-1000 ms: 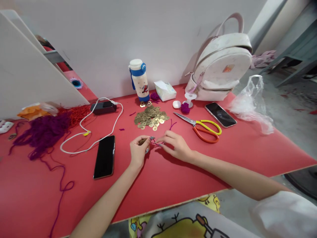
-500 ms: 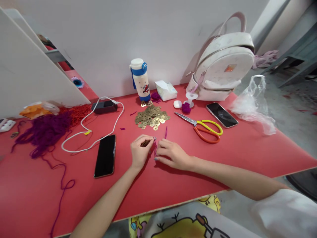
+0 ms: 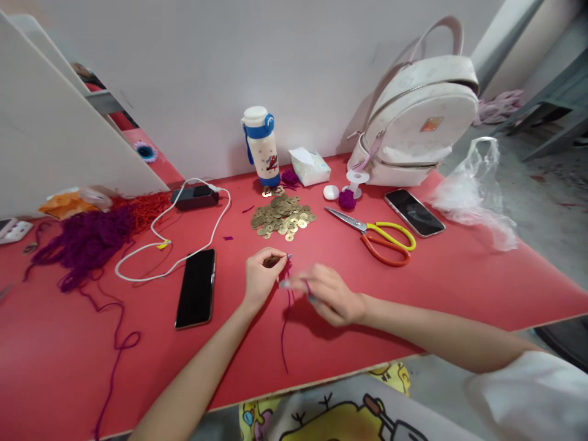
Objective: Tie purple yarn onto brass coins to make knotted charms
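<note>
My left hand (image 3: 263,277) is closed in a pinch on a purple cord (image 3: 286,331), whose loose end hangs down onto the red table. Something brown and round, perhaps coins, shows inside the curl of its fingers. Just to the right, my right hand (image 3: 331,296) is partly blurred, its index finger pointing toward the left fingertips. A purple strand runs across its bent fingers, which seem to hold it. Beyond both hands lies a pile of brass-coloured coins (image 3: 281,215) with holes in the middle.
Scissors (image 3: 367,233) and a phone (image 3: 414,212) lie at right, near a white backpack (image 3: 413,122) and plastic bag (image 3: 473,196). A bottle (image 3: 261,147) and tissue pack (image 3: 310,168) stand behind. At left are another phone (image 3: 196,288), a white cable (image 3: 133,279) and purple yarn (image 3: 92,245).
My right hand has drawn slightly right and lower, its index finger now extended. The cord's end now hangs toward me instead of pointing away. My left hand keeps its pinch.
</note>
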Demonstrator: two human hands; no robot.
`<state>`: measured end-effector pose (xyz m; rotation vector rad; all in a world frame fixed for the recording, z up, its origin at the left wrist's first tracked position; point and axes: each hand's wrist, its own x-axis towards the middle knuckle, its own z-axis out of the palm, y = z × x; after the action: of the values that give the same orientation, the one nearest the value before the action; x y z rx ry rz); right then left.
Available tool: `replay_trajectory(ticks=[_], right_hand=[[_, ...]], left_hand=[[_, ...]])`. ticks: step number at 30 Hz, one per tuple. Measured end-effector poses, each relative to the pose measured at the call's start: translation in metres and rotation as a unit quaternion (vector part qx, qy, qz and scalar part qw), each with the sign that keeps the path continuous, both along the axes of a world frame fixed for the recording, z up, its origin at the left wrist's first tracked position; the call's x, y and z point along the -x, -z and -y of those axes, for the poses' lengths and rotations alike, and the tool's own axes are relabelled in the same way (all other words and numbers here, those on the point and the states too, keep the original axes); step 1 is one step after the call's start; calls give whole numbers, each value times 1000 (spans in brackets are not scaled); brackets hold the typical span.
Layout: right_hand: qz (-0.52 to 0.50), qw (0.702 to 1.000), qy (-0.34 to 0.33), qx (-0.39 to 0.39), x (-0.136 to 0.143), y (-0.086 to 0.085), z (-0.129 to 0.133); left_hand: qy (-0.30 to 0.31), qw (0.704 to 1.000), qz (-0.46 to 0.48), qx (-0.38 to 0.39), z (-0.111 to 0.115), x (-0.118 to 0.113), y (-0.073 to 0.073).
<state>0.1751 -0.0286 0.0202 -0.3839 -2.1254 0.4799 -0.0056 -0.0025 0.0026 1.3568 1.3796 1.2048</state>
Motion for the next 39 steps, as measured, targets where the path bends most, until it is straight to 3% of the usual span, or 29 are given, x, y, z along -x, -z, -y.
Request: replay_trajectory(ticks=[3,7,21,31,39], right_hand=[[-26,983,122,135,2,11,-15],[-48,952,160,256,7,25,-30],[-107,915,174,348,6,31,-34],[-209,895,83,386,2,19,-26],[-139,891,-43,430,0,17,-13]], left_hand=[[17,1000,10,-2,4,-2,-2],[16,1000,5,8,8,-4,-4],[41,998,21,40,7,-4,-2],[13,999,24,29,5,-2,-1],[0,1000,7,8,2,1,-1]])
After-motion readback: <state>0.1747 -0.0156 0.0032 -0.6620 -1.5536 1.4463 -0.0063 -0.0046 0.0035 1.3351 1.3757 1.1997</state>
